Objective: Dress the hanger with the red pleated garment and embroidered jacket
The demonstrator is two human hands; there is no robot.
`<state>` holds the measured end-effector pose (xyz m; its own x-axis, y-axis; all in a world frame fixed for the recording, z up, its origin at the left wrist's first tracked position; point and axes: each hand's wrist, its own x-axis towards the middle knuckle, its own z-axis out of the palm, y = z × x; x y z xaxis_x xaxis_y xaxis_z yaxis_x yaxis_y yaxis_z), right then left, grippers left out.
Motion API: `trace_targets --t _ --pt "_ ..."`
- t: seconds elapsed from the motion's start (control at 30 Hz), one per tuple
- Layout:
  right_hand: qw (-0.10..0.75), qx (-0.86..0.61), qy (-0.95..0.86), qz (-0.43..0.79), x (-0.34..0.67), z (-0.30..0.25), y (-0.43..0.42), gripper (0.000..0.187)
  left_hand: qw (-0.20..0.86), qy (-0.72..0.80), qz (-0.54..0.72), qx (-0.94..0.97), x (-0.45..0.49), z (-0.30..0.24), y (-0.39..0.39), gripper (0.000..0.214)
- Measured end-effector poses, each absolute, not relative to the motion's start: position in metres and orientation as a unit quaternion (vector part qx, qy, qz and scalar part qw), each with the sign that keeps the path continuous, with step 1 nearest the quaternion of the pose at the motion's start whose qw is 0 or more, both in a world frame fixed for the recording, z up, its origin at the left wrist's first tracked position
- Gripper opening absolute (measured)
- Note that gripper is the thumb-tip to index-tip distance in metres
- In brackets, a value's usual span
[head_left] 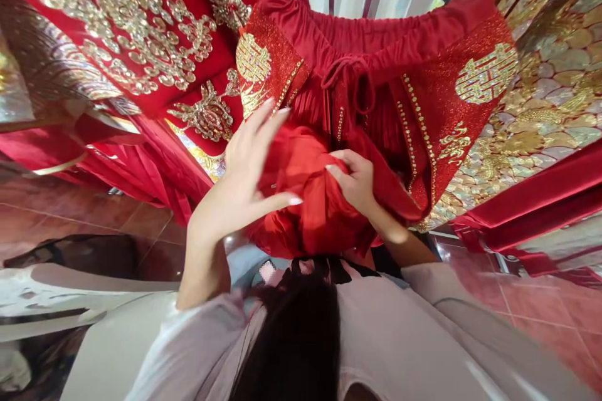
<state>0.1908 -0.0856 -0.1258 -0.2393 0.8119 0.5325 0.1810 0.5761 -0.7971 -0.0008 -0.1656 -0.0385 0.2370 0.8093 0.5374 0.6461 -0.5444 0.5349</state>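
Skirt [376, 56], red with gold embroidery, pinched by right hand [355, 180]; left hand [247, 169] spread open.

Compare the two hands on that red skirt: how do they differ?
The left hand is open, fingers spread; the right hand is curled shut on a fold of the red skirt. The left hand reaches up to the gold trim; the right hand sits lower, on bunched cloth. Both are bare and at the same skirt.

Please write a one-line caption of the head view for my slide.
Left hand spread open over a hanging red skirt with gold embroidery; right hand grips a bunch of its cloth.
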Motion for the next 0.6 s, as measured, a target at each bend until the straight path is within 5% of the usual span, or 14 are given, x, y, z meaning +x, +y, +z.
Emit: trace_targets --t 0.1,0.3,0.47,0.6 --pt "0.647 -0.391 -0.604 0.251 0.210 -0.113 -0.094 0.012 0.182 0.578 0.383 0.697 -0.028 -0.110 -0.179 0.096" --pt "0.757 -0.406 -0.501 0.106 0.232 -0.103 -0.098 0.019 0.168 0.739 0.476 0.447 -0.020 -0.199 -0.183 0.019" --pt "0.577 -0.425 -0.696 0.047 0.232 -0.116 -0.101 0.021 0.014 0.704 0.649 0.288 -0.042 -0.152 -0.185 0.012" --pt "0.382 -0.314 -0.867 0.063 0.199 -0.122 -0.094 0.071 -0.138 0.656 0.669 0.322 -0.039 -0.096 -0.203 0.013"
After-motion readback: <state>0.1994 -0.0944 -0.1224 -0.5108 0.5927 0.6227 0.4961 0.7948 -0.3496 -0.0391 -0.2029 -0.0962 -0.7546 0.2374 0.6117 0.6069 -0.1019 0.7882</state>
